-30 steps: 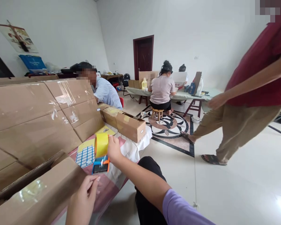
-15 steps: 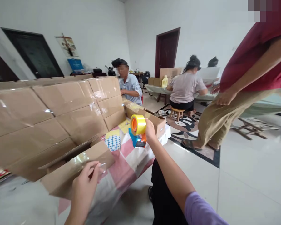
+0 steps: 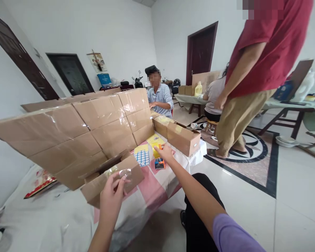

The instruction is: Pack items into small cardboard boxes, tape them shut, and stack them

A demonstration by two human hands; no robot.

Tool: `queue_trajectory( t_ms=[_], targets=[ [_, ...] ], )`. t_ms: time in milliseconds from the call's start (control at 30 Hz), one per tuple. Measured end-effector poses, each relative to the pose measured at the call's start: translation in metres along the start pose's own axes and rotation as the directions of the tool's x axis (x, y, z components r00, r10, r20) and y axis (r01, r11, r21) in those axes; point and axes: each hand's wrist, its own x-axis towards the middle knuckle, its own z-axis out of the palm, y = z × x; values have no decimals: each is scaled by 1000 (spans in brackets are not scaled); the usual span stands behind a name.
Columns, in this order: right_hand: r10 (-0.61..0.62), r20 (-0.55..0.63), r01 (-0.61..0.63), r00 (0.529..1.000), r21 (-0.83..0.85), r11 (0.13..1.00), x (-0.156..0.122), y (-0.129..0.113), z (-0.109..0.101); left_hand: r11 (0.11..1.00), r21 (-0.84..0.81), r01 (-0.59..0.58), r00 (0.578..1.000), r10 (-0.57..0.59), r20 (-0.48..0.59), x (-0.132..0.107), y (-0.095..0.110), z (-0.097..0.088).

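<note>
My left hand (image 3: 112, 194) presses on the near end of a small cardboard box (image 3: 112, 175), fingers curled against its taped top. My right hand (image 3: 165, 153) reaches forward over the pink checked cloth and grips a tape dispenser (image 3: 159, 161) with a yellow tape roll, set down on the table. A sheet of blue labels (image 3: 142, 156) and a yellow sheet (image 3: 154, 140) lie just beside it.
A wall of taped cartons (image 3: 89, 122) stands behind the table. More small boxes (image 3: 183, 139) sit at the far end. A person in a red shirt (image 3: 254, 59) stands close on the right. Other people sit at tables beyond.
My right hand has lowered the tape dispenser from the air onto the table by the label sheets. The view has swung left. The standing person has stepped closer.
</note>
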Motion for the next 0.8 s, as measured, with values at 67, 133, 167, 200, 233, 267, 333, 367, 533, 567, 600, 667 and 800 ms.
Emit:
queue_trajectory(
  t_ms=[67, 133, 167, 200, 233, 267, 333, 367, 533, 567, 600, 667, 800],
  targets=[
    [-112, -31, 110, 993, -80, 991, -8, -12, -4, 999, 46, -16, 1000, 17, -11, 0, 0, -2],
    [-310, 156, 327, 938, -98, 940, -26, -24, -3, 994, 105, -41, 999, 40, 9, -1, 2, -4],
    [-400, 293, 434, 868, -58, 899, -37, -30, -2, 990, 134, -53, 998, 49, 35, -2, 2, -4],
    [-464, 409, 507, 785, 6, 862, -50, -35, 1, 985, 159, -68, 996, 58, 67, -3, 2, -4],
    [-502, 480, 540, 720, 69, 839, -62, -39, 4, 980, 179, -86, 993, 68, 101, -4, 2, -3],
    [-527, 512, 556, 679, 110, 824, -73, -43, 7, 975, 194, -107, 988, 82, 133, -5, 2, -2],
    [-560, 502, 587, 658, 122, 800, -89, -48, 12, 963, 218, -160, 978, 124, 169, -6, 0, 1],
    [-576, 493, 608, 652, 114, 786, -94, -49, 14, 955, 231, -184, 974, 145, 174, -6, -1, 2],
    [-673, 526, 786, 520, 14, 618, -97, -51, 9, 928, 340, -149, 974, 80, 210, -4, 4, 11],
    [-688, 538, 818, 488, -6, 576, -96, -51, 7, 915, 380, -136, 972, 49, 231, -3, 5, 12],
    [-699, 537, 834, 473, -17, 551, -95, -52, 4, 891, 436, -125, 967, 12, 253, -2, 7, 12],
    [-715, 484, 816, 505, 0, 577, -93, -57, -5, 801, 586, -120, 951, -76, 298, 0, 6, 12],
    [-650, 360, 662, 669, 108, 741, -83, -70, -24, 613, 769, -179, 873, -262, 412, 1, -8, 12]
  ],
)
